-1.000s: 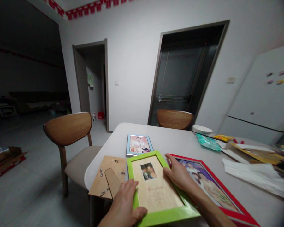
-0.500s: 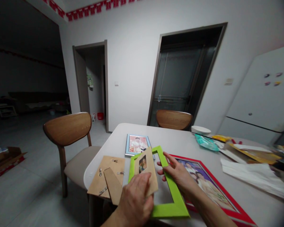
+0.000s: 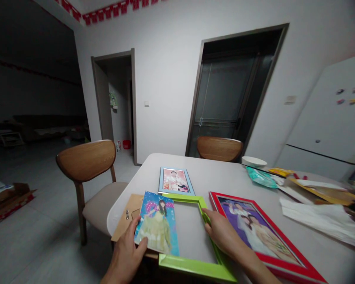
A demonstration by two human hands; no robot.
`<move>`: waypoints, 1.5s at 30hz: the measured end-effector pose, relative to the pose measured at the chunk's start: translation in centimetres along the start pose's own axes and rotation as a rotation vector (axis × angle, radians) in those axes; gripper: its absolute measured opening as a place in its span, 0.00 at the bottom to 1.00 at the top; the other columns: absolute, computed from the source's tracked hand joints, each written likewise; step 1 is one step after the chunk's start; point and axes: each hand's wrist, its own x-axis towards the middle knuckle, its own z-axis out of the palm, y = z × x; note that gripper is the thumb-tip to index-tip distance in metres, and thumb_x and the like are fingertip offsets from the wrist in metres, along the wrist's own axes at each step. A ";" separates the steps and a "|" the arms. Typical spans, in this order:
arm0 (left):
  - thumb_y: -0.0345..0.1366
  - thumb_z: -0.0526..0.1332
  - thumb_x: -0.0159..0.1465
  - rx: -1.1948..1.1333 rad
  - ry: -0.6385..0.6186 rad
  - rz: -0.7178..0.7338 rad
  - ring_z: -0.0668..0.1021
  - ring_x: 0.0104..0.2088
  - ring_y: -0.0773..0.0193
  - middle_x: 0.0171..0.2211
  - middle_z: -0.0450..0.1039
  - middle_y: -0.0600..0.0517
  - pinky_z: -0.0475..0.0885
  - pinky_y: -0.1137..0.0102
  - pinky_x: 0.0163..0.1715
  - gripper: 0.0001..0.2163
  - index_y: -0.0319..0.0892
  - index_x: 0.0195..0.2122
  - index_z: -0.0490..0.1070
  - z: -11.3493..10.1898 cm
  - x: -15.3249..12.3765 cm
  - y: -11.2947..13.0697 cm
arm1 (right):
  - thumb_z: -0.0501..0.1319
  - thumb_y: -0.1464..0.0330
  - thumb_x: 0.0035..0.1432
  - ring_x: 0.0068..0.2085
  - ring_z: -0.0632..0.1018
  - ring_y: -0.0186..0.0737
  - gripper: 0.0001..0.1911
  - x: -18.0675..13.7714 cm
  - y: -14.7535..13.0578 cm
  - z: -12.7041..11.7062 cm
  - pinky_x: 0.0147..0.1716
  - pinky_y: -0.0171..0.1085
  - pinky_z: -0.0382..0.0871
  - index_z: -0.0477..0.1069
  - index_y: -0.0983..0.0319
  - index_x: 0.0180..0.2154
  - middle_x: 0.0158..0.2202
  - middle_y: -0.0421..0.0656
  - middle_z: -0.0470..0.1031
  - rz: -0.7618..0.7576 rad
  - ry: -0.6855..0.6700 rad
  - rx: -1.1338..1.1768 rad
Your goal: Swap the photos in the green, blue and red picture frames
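Note:
My left hand point(image 3: 126, 247) grips the left edge of a photo print point(image 3: 157, 228), thumb on top. It shows a figure in a yellow-green dress on a blue background. The print overlaps the left side of an empty green picture frame point(image 3: 195, 269). My right hand point(image 3: 220, 233) holds that frame by its right side. Under the print and my left hand lies a brown backing board point(image 3: 127, 223) with metal clips, mostly covered. Just beyond the green frame is a light-blue picture frame point(image 3: 161, 179) with a portrait in it.
To the right lies a red picture frame point(image 3: 296, 252) holding a couple's photo. Farther right are a white bowl point(image 3: 254, 161), a teal packet point(image 3: 262, 177) and white paper point(image 3: 319, 219). Wooden chairs point(image 3: 87, 161) stand at the table point(image 3: 130, 189).
The card in my left hand showed a beige side with a small picture; now the blue print faces up, lower and farther left. The green frame lies flatter, still in my right hand.

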 end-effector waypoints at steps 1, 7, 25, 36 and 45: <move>0.36 0.54 0.52 0.038 -0.017 0.022 0.70 0.46 0.56 0.47 0.67 0.49 0.63 0.67 0.44 0.21 0.43 0.49 0.60 0.0 -0.1 -0.1 | 0.49 0.76 0.46 0.41 0.72 0.42 0.24 0.0 0.0 0.3 0.41 0.35 0.62 0.63 0.69 0.47 0.41 0.53 0.70 -0.005 -0.010 -0.027; 0.37 0.55 0.53 0.208 -0.014 0.109 0.70 0.45 0.53 0.45 0.68 0.45 0.61 0.62 0.45 0.21 0.40 0.49 0.62 -0.6 0.2 0.2 | 0.49 0.74 0.48 0.41 0.71 0.42 0.21 -0.1 0.0 1.2 0.42 0.36 0.62 0.64 0.70 0.46 0.42 0.54 0.69 -0.062 0.014 -0.052; 0.38 0.54 0.53 0.251 -0.081 0.105 0.65 0.50 0.55 0.49 0.63 0.43 0.58 0.62 0.49 0.22 0.36 0.49 0.60 0.2 0.3 0.0 | 0.52 0.71 0.44 0.16 0.67 0.28 0.33 -0.3 -6.6 4.0 0.16 0.29 0.59 0.48 0.66 0.55 0.22 0.37 0.70 0.123 -0.126 0.999; 0.36 0.55 0.53 0.133 -0.107 0.069 0.71 0.42 0.57 0.43 0.68 0.46 0.66 0.64 0.41 0.22 0.38 0.50 0.58 -0.8 0.5 1.1 | 0.55 0.73 0.41 0.29 0.76 0.38 0.19 -0.8 -8.4 2.7 0.31 0.36 0.68 0.65 0.66 0.40 0.30 0.45 0.76 0.186 -0.301 1.675; 0.25 0.55 0.47 0.280 -0.001 0.606 0.55 0.56 0.52 0.56 0.52 0.45 0.53 0.53 0.53 0.32 0.41 0.55 0.50 2.4 0.1 3.8 | 0.57 0.66 0.46 0.25 0.74 0.34 0.22 -1.5 -9.6 -1.0 0.23 0.31 0.66 0.62 0.62 0.45 0.32 0.42 0.75 0.079 -0.111 1.560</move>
